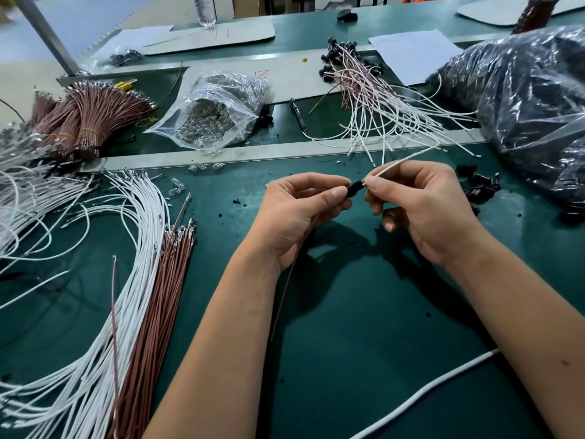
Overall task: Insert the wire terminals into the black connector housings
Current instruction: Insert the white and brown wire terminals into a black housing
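Observation:
My left hand pinches a small black connector housing between thumb and fingers above the green mat. A thin brown wire hangs down from under that hand. My right hand pinches a white wire near its end, and the tip meets the housing's right side. The white wire runs up and to the right. Loose white wires and brown wires with metal terminals lie on the mat at the left.
Finished wire-and-housing assemblies lie at the back centre. A clear bag of small parts sits beside bundled brown wires. A large plastic bag of black parts fills the right. Loose black housings lie near it. A white cable crosses the front right.

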